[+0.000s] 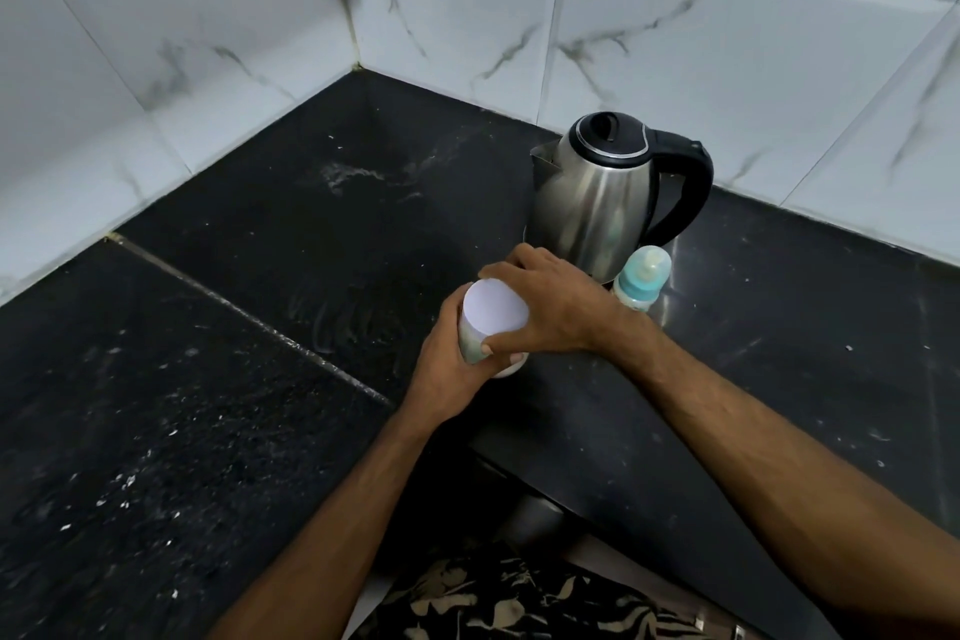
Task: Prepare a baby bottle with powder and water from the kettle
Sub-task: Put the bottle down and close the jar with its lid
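Note:
A white-lidded powder container stands on the black countertop in the middle of the view. My left hand wraps around its body from the left. My right hand curls over its white lid from the right, thumb at the front. Just right of my right hand stands a baby bottle with a teal collar and clear cap. Behind it is a steel kettle with a black lid and handle, spout pointing left.
White marble-pattern tiled walls meet in a corner behind the counter. White specks and smears lie on the counter's left and middle. The counter's front edge runs diagonally at lower right, with patterned fabric below it.

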